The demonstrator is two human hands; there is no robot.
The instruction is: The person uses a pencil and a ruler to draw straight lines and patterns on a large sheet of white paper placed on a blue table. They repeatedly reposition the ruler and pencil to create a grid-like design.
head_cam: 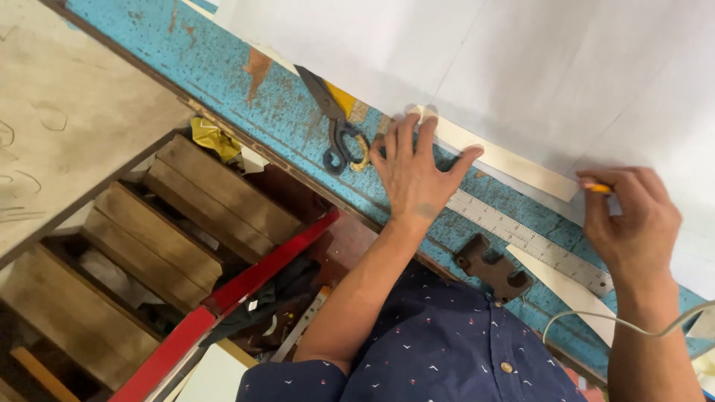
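- The left hand point(408, 173) is pressed flat, fingers spread, on a cream strip point(500, 159); nothing is gripped.
- The strip is seen running from under those fingers toward 4 o'clock, along the edge of the white sheet point(536, 67).
- The right hand point(634, 217) is closed on an orange pencil point(597, 188), its tip at the strip's far end.
- A steel ruler point(530, 241) lies just beside the strip at 6 o'clock; scissors point(334, 119) lie at 10 o'clock of the left hand.

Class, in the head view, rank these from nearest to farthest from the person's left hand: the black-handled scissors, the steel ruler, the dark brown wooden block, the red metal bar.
From the left hand:
1. Black-handled scissors, just beside its fingers.
2. Steel ruler, toward the other hand.
3. Dark brown wooden block, nearer the person's body.
4. Red metal bar, off the table.
Ruler and block are close.
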